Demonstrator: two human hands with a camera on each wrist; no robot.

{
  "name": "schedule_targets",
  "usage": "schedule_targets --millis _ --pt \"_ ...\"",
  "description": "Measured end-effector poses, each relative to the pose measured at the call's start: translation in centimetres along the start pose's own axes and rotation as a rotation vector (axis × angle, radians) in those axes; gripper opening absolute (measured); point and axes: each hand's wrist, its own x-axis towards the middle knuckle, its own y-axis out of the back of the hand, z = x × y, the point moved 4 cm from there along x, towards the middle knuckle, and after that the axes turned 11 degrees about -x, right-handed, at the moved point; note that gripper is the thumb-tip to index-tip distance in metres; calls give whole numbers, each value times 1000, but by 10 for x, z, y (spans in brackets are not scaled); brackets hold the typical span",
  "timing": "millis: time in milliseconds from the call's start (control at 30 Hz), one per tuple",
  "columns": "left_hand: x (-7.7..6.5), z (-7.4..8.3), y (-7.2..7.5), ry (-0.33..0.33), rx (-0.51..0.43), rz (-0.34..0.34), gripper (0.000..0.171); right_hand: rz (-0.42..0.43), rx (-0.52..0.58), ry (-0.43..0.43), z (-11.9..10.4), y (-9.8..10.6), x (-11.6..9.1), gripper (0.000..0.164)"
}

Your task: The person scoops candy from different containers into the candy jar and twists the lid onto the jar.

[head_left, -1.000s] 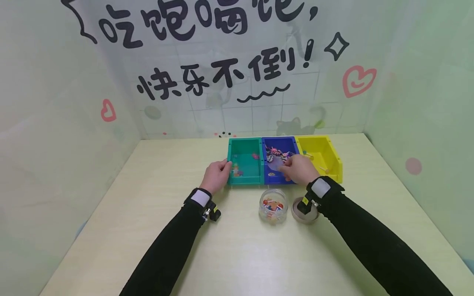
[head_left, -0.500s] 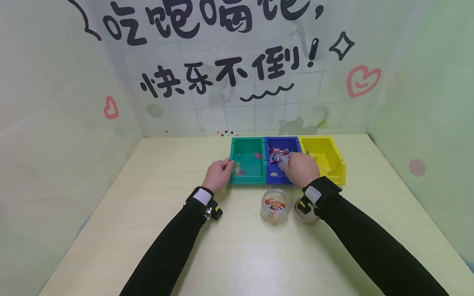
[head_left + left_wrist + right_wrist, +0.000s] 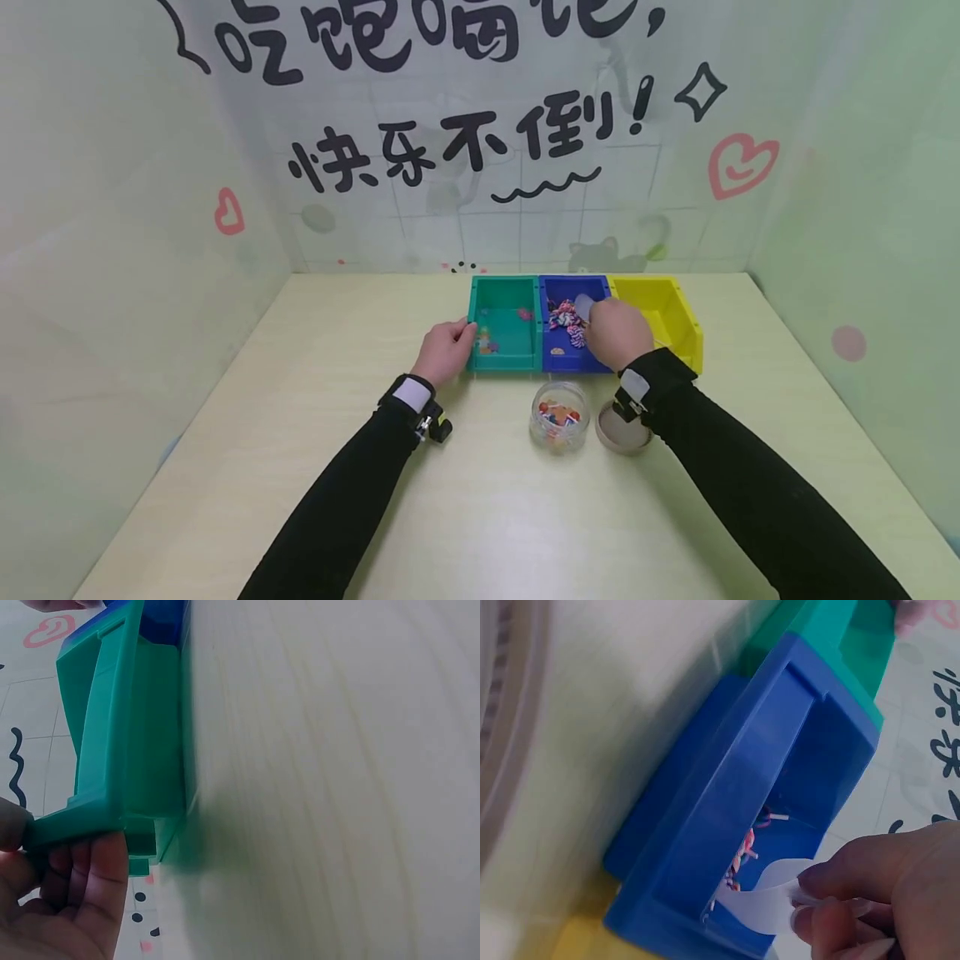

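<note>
Large black Chinese characters [image 3: 475,150] stand in two rows on the back wall [image 3: 480,96]. The upper row [image 3: 386,64], cropped by the top of the head view, begins 吃饱 and ends in 饱 and a comma [image 3: 656,20], its third character unclear; the lower row reads 快乐不倒 with an exclamation mark [image 3: 642,96]. The right wrist view catches parts of the lettering sideways.

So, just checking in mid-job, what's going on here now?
A person's left grip holds the side edge of the green bin. Their right grip pinches a translucent plastic scoop at the opening of the blue bin, near striped multicoloured pieces inside. An open clear jar of small coloured bits stands in front, with a round lid beside it.
</note>
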Motion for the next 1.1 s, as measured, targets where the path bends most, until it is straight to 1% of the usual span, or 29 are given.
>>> schedule_targets --millis 67,100,267,333,400,467,533,633,733,800,867,1000,1100 --pt "0 0 -1 6 2 -3 51 -32 24 9 0 -3 1 24" --pt "-7 10 -2 36 13 -2 49 -55 46 8 2 -5 1 26" --pt "-6 11 -2 56 39 -3 48 -144 158 -14 7 -8 5 28" --pt "-7 13 -2 57 43 2 48 -161 191 -20 9 -9 6 26" --pt "-7 13 -1 55 40 9 47 -174 207 -27 10 -8 6 27" --pt "-8 14 -2 54 36 10 47 -164 193 -36 11 -7 6 28" --pt "-9 14 -2 53 34 7 47 -125 155 -37 12 -5 5 29" --pt "-9 14 -2 52 32 2 48 -40 45 -25 10 -3 3 31" --pt "-10 15 -2 49 34 0 49 -4 -41 -5 4 -5 2 28" --pt "-11 15 -2 47 29 -2 50 -17 -76 13 1 -7 2 25" --pt "-10 16 -2 44 32 -3 50 -43 -87 31 -2 -9 3 22" --pt "-11 16 -3 49 30 -9 49 -118 -56 40 -2 -13 3 23" --pt "-11 15 -2 49 25 -9 49 -163 -5 24 0 -14 4 25"
